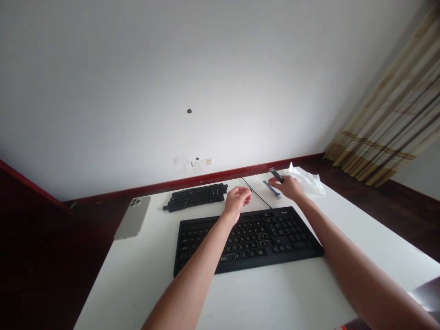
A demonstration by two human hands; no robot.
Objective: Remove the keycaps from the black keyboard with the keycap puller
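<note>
My left hand (237, 201) is closed in a pinch above the back edge of a black keyboard (292, 231). A tiny dark bit shows at its fingertips, too small to name. Farther right, my right hand (290, 187) grips a dark grey stick-like tool (275, 175), whose tip points up and left. Beside that hand, a blue slender tool (272, 188) lies on the table. The keyboard's left and middle parts look bare of keycaps, while keys stand at its right end. Loose black keycaps (197, 197) are laid in rows behind it.
A phone (132, 217) lies face down near the left edge of the white table (113, 286). Crumpled white plastic (305, 181) sits at the back right. The keyboard's cable (257, 193) runs to the back edge, toward the wall with sockets (202, 162).
</note>
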